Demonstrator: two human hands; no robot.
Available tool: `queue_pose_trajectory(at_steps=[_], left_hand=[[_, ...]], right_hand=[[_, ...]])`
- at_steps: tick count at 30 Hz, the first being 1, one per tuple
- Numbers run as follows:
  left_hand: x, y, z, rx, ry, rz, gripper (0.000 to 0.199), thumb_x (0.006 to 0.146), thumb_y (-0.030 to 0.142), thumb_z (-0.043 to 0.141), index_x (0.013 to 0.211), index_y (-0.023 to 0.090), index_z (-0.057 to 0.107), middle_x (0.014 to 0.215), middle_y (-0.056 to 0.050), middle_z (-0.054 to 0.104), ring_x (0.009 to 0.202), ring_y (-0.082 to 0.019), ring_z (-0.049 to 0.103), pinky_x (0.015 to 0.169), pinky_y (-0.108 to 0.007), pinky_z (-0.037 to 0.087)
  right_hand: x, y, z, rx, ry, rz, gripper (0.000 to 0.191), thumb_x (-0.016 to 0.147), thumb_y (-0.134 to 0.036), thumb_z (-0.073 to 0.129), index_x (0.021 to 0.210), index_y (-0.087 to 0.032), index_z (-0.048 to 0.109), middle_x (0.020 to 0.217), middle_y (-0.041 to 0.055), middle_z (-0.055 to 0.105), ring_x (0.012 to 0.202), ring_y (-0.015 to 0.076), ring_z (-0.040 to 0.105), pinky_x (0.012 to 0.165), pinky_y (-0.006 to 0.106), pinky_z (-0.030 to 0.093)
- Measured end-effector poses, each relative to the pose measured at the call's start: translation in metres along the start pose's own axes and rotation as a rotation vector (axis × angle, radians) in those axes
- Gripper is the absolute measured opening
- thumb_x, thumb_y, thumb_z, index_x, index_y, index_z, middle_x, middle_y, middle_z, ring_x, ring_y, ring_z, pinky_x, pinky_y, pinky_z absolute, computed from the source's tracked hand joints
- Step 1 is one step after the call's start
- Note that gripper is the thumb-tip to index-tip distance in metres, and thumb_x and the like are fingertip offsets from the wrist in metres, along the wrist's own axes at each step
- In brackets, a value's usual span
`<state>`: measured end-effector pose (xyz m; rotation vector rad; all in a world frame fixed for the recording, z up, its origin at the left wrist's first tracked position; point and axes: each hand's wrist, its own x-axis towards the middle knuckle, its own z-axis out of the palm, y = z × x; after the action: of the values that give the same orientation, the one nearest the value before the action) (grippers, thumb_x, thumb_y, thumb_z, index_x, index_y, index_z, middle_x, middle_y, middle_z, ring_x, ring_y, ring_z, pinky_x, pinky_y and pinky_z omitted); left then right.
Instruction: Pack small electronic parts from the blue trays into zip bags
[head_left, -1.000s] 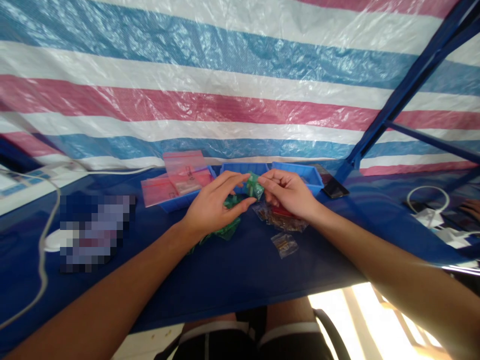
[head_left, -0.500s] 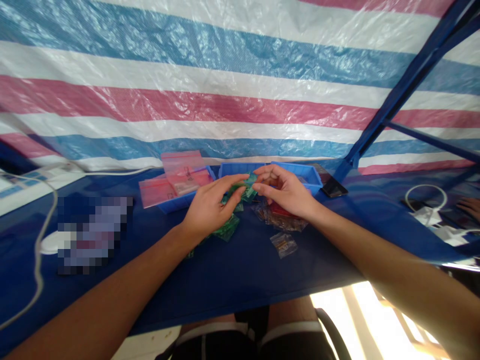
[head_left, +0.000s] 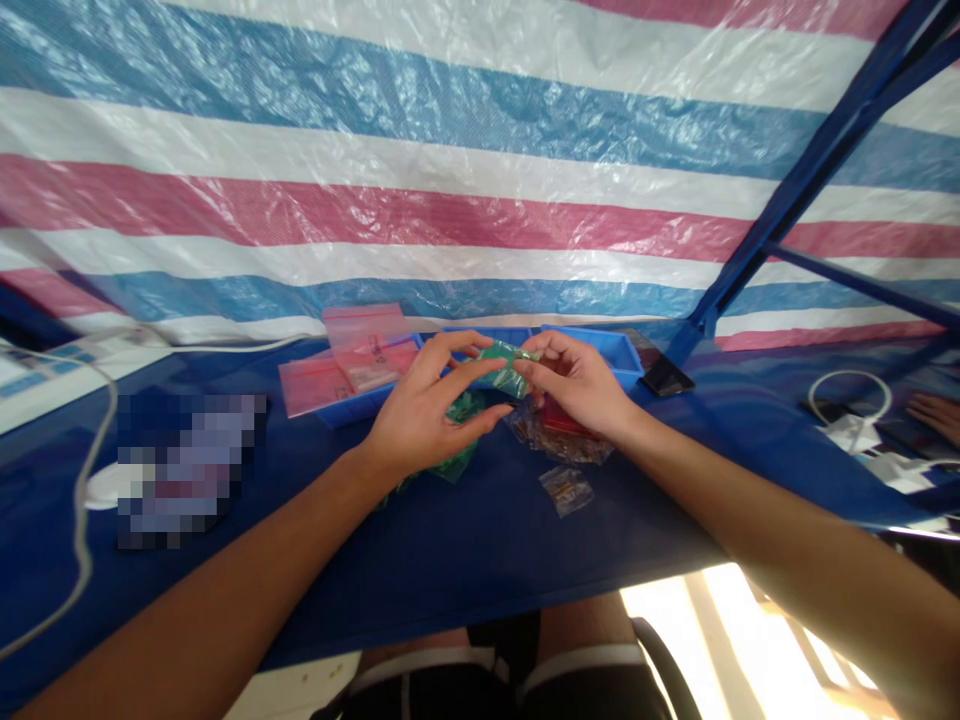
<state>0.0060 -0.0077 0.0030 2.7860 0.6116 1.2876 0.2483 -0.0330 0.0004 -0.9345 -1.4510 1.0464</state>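
Note:
A small green plastic bag is between my two hands, above the blue table. My right hand pinches its right side between thumb and fingers. My left hand has its fingers spread at the bag's left side, fingertips touching it, the thumb held apart below. More green bags lie under my left hand. Beneath my right hand are a red packet and a pile of clear bags. One clear bag with small brownish parts lies nearer me.
Blue bins stand along the back, with pink bags over the left one. A dark phone lies right; a white cable runs at left. Another person's hand shows at far right.
My left hand's fingers have spread, with the thumb moved down off the green bag. The bag shows wider between my hands. My right hand has barely moved.

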Motion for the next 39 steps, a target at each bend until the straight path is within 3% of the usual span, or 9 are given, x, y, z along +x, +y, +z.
queue_pose_trajectory(at_steps=[5, 12, 17, 22, 27, 31, 35, 37, 39], left_hand=[[-0.002, 0.001, 0.000, -0.062, -0.076, -0.085, 0.069, 0.098, 0.044, 0.080, 0.157, 0.022, 0.053, 0.142, -0.016, 0.062, 0.130, -0.030, 0.065, 0.112, -0.048, 0.058], [-0.001, 0.003, -0.001, -0.077, -0.077, -0.052, 0.067, 0.099, 0.040, 0.079, 0.157, 0.021, 0.052, 0.145, -0.017, 0.064, 0.135, -0.029, 0.064, 0.116, -0.046, 0.056], [-0.003, 0.001, 0.001, -0.041, -0.053, -0.043, 0.040, 0.110, 0.025, 0.060, 0.149, 0.019, 0.060, 0.127, -0.012, 0.075, 0.114, -0.022, 0.074, 0.104, -0.035, 0.060], [-0.007, 0.002, 0.001, 0.023, -0.056, -0.180, 0.049, 0.109, 0.033, 0.063, 0.156, 0.022, 0.056, 0.123, -0.009, 0.079, 0.099, -0.021, 0.078, 0.093, -0.031, 0.062], [-0.007, 0.003, 0.003, -0.134, -0.117, -0.276, 0.073, 0.106, 0.037, 0.066, 0.171, 0.025, 0.034, 0.119, -0.007, 0.079, 0.095, -0.019, 0.079, 0.078, -0.025, 0.064], [-0.006, -0.002, 0.006, -0.136, -0.064, -0.316, 0.079, 0.104, 0.037, 0.068, 0.172, 0.024, 0.030, 0.125, -0.010, 0.075, 0.091, -0.017, 0.075, 0.064, -0.021, 0.060], [-0.005, -0.004, 0.006, -0.071, -0.113, -0.231, 0.055, 0.107, 0.033, 0.062, 0.159, 0.022, 0.051, 0.130, -0.012, 0.074, 0.103, -0.022, 0.074, 0.077, -0.030, 0.065], [-0.005, -0.003, 0.006, -0.057, -0.138, -0.186, 0.045, 0.108, 0.032, 0.060, 0.152, 0.021, 0.059, 0.131, -0.012, 0.073, 0.110, -0.024, 0.073, 0.090, -0.036, 0.066], [-0.004, -0.001, 0.005, -0.056, -0.167, -0.132, 0.038, 0.109, 0.033, 0.060, 0.144, 0.020, 0.065, 0.134, -0.013, 0.072, 0.119, -0.025, 0.072, 0.105, -0.041, 0.063]], right_hand=[[-0.008, -0.009, 0.008, 0.011, -0.092, -0.035, 0.049, 0.077, -0.057, 0.094, 0.104, -0.024, 0.071, 0.088, -0.0001, 0.075, 0.067, 0.0146, 0.066, 0.063, 0.029, 0.059], [-0.007, -0.010, 0.004, 0.037, -0.108, -0.031, 0.043, 0.086, -0.058, 0.088, 0.108, -0.023, 0.077, 0.100, 0.0045, 0.079, 0.081, 0.0195, 0.075, 0.072, 0.035, 0.066], [-0.005, -0.005, 0.001, 0.020, -0.084, -0.046, 0.043, 0.089, -0.058, 0.085, 0.113, -0.023, 0.075, 0.104, 0.0070, 0.080, 0.097, 0.0246, 0.077, 0.068, 0.033, 0.065], [-0.006, 0.002, -0.002, -0.100, -0.053, -0.116, 0.051, 0.085, -0.053, 0.090, 0.125, -0.026, 0.073, 0.126, 0.0087, 0.076, 0.114, 0.0258, 0.074, 0.083, 0.034, 0.064], [-0.005, 0.007, -0.003, -0.132, -0.097, -0.140, 0.040, 0.086, -0.054, 0.089, 0.111, -0.025, 0.079, 0.103, 0.0056, 0.079, 0.091, 0.0231, 0.074, 0.082, 0.037, 0.061], [-0.001, 0.008, -0.008, -0.246, 0.098, -0.221, 0.033, 0.092, -0.050, 0.083, 0.114, -0.026, 0.079, 0.103, 0.0053, 0.078, 0.084, 0.0213, 0.070, 0.077, 0.036, 0.059], [0.003, 0.007, -0.019, -0.482, 0.277, -0.411, 0.025, 0.101, -0.045, 0.074, 0.118, -0.028, 0.081, 0.117, 0.0083, 0.076, 0.095, 0.0254, 0.069, 0.090, 0.042, 0.059], [0.006, 0.009, -0.023, -0.609, 0.252, -0.493, 0.024, 0.104, -0.039, 0.068, 0.121, -0.029, 0.082, 0.119, 0.0097, 0.075, 0.105, 0.0282, 0.070, 0.099, 0.046, 0.057], [0.010, 0.012, -0.026, -0.741, 0.130, -0.536, 0.026, 0.107, -0.034, 0.062, 0.122, -0.028, 0.082, 0.121, 0.0107, 0.077, 0.113, 0.0302, 0.070, 0.106, 0.049, 0.054]])
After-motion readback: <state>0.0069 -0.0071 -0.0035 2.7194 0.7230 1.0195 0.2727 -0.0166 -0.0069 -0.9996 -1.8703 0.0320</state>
